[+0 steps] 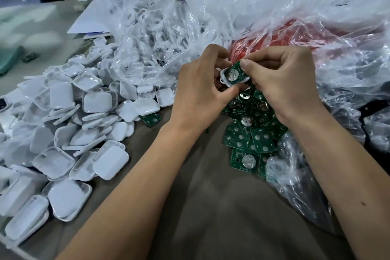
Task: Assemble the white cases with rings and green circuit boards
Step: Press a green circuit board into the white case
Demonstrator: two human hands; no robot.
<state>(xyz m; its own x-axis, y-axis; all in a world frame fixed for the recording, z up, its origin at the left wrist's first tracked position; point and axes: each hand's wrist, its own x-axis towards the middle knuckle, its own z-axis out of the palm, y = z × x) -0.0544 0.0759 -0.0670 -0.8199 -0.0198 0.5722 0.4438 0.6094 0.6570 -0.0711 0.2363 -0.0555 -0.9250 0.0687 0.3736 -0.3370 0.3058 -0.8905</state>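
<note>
Both hands meet over the middle of the table around one white case (224, 78) with a green circuit board (233, 74) lying in it. My left hand (198, 88) grips the case from the left and below. My right hand (282, 82) pinches the board's right side, thumb tip on its top edge. A heap of loose green circuit boards (251, 133) lies just under the hands. White case halves (84, 116) are piled across the left of the table. I cannot make out a ring on the held case.
A clear bag of white parts (147, 23) lies behind the pile. Crumpled clear plastic over a bag of red parts (285, 34) fills the right. More plastic (295, 179) lies beside my right forearm. A person in dark clothes stands at the far left edge.
</note>
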